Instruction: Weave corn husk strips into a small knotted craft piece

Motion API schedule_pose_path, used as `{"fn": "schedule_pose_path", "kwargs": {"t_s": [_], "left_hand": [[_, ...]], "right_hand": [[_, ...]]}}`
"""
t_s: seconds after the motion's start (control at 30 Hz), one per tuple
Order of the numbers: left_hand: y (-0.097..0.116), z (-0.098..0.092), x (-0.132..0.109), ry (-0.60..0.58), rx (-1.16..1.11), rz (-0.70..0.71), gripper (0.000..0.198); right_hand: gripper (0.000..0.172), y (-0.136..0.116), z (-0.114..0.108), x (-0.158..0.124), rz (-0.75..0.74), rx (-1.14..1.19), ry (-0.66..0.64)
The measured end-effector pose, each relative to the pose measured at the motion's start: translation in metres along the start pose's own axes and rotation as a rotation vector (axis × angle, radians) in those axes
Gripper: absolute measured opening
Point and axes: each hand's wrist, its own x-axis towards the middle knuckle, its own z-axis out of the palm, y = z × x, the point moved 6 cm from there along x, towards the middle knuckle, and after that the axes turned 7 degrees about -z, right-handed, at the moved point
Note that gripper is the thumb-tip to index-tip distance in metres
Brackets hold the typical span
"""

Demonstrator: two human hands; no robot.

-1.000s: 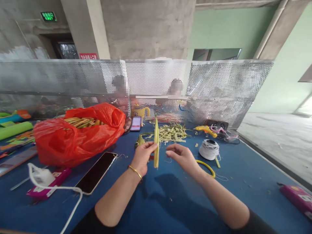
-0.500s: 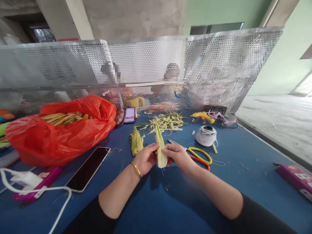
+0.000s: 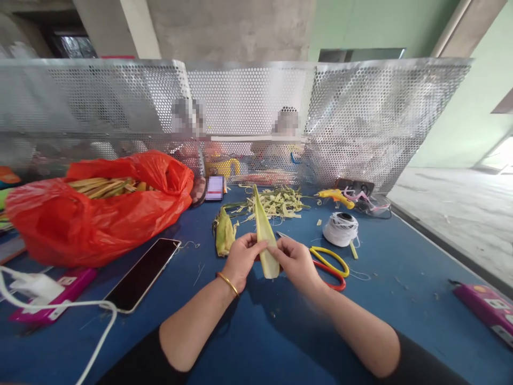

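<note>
A long, pale green husk leaf (image 3: 263,227), pointed at its far end and wide at the near end, is held above the blue table. My left hand (image 3: 241,261) pinches its left edge, thumb on the inner face. From the right, my right hand (image 3: 297,263) grips the opposite edge the same way. Just left of the leaf lies a folded yellow-green husk piece (image 3: 225,232). Scissors with yellow and red handles (image 3: 331,262) rest beside my right hand, their blades partly hidden by it.
Trimmed leaf scraps (image 3: 282,202) lie behind the hands. A white string spool (image 3: 340,230) and a yellow glue gun (image 3: 335,198) are to the right. Leftward are a red plastic bag (image 3: 120,214) of husks, a phone (image 3: 142,275) and a purple power strip (image 3: 60,299). A perforated metal screen (image 3: 248,96) stands behind.
The leaf has turned its hollow inner face more towards me. Both thumbs have shifted inward and now nearly meet across it. The view has moved slightly.
</note>
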Motion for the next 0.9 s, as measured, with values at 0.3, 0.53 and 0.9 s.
{"fn": "schedule_pose_path", "kwargs": {"t_s": [0.3,0.53,0.9], "left_hand": [[0.011,-0.007,0.001,0.118,0.022,0.17,0.02],[0.01,-0.015,0.001,0.222,-0.025,0.103,0.029],[0.018,0.005,-0.008,0.042,0.736,0.22,0.027]], "right_hand": [[0.027,-0.009,0.013,-0.006,-0.072,-0.211,-0.115],[0.022,-0.011,0.032,-0.018,-0.098,-0.324,-0.331],[0.034,-0.004,-0.033,0.021,0.174,0.356,0.067]]}}
